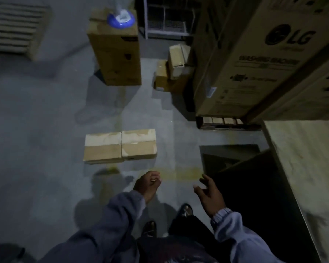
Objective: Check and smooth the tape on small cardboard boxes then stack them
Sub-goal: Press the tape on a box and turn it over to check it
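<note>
Head view: two small boxes (103, 149) sit touching, side by side, on the floor (46, 120) at frame centre, probably laid out for checking. Lower centre, the left hand (148, 184) is loosely curled and the right hand (207, 192) is spread; both are empty.

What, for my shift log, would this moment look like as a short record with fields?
pair: left box and right box side by side on the floor, touching, not stacked
tape: tops look pale; too blurred to judge
left hand: over the floor, short of the boxes, fingers loosely curled, holding nothing
right hand: fingers spread, holding nothing
background: tall carton; pile of small boxes beside the LG washing machine carton
</note>
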Tool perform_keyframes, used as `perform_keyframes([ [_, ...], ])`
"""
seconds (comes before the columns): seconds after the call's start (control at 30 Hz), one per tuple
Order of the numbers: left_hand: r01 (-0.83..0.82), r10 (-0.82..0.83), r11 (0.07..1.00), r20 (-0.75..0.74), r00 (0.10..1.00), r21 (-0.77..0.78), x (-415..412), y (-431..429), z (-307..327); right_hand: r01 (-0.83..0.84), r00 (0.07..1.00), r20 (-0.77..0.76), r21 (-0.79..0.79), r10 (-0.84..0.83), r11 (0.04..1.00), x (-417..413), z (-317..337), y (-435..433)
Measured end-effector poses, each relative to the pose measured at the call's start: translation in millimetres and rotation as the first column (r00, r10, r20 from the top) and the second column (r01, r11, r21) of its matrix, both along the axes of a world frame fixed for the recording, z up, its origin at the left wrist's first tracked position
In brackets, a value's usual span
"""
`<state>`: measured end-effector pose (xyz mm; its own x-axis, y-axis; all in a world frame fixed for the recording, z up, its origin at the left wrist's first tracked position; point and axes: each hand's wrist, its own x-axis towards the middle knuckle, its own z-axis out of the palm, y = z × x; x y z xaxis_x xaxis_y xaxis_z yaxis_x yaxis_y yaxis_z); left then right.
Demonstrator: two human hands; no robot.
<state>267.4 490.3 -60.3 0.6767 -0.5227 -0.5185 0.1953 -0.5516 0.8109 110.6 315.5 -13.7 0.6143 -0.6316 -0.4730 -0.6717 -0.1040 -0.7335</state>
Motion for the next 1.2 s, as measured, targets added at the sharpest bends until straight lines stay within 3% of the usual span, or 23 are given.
perform_keyframes([
  [0.2,-0.095,0.097,0.993,-0.026,0.995,0.063,46,10,-5,-0.071,0.996,-0.041,0.048,0.073,0.996,79,-23,-19],
  [0.33,-0.202,0.210,0.962,-0.026,0.977,0.185,90,19,-14,-0.151,0.986,-0.054,0.100,0.157,0.984,149,-45,-39],
  [0.57,-0.243,0.258,0.927,-0.015,0.966,0.287,169,-2,-5,-0.231,0.960,-0.121,0.160,0.251,0.960,245,-72,-76],
  [0.77,-0.252,0.285,0.906,-0.050,0.957,0.341,234,-21,-33,-0.294,0.904,-0.266,0.177,0.334,0.939,304,-101,-95],
  [1.07,-0.006,0.161,0.872,-0.275,0.948,0.490,311,-17,-163,-0.331,0.760,-0.502,0.250,0.414,0.910,342,-202,-96],
  [1.2,0.021,0.106,0.809,-0.181,0.978,0.588,350,-16,-247,-0.296,0.706,-0.574,0.294,0.416,0.909,358,-276,-84],
])
